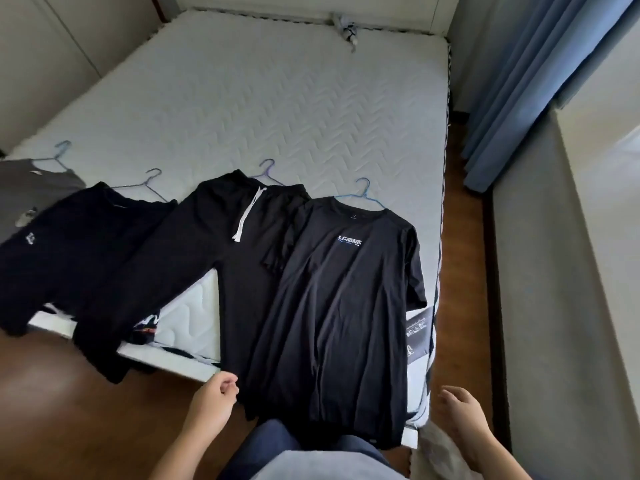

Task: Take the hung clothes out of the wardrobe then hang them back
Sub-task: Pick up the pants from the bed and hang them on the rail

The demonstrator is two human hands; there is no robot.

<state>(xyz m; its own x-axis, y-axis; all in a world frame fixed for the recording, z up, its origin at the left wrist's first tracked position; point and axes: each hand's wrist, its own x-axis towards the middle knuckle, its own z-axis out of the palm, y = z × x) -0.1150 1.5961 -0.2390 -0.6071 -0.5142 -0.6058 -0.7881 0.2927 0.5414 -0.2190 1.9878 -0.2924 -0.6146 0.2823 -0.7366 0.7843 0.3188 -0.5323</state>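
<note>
While both hands (214, 396) (462, 410) hover empty, fingers loosely curled, black T-shirt (343, 306) lies on mattress (277, 98).

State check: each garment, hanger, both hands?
Logo T-shirt: flat on mattress, on blue hanger.
Drawstring trousers: on hanger, legs over the edge.
Dark shirt: flat, on hanger.
Grey garment: on hanger, partly out of frame.
Left hand: empty, loosely curled.
Right hand: empty, open.
</note>
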